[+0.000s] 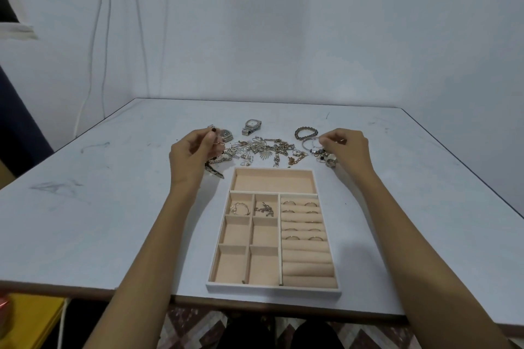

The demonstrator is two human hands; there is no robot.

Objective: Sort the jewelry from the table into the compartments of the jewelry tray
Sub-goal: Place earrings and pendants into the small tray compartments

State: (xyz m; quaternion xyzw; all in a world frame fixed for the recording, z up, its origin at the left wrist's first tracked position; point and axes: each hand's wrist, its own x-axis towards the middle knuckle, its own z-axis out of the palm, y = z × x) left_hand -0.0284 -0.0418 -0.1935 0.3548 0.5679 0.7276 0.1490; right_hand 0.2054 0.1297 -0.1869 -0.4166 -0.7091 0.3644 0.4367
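A beige jewelry tray (273, 287) lies at the table's front. A bracelet (240, 208) and a chain (264, 208) fill two small compartments, and several rings (301, 219) stand in the roll slots on the right. Behind the tray a pile of loose jewelry (268, 149) spreads across the table. My left hand (191, 154) is raised over the pile's left end and pinches a thin gold piece with a dark bead (214, 130). My right hand (347, 149) hovers at the pile's right end, its fingertips pinching something small beside a silver bangle (307, 143).
Two watches (251, 126) (226, 134) and a dark beaded bracelet (306, 131) lie behind the pile. The white table (99, 207) meets a wall at the back. Cables hang down the wall at left. A yellow object (28, 320) sits below the table's front left edge.
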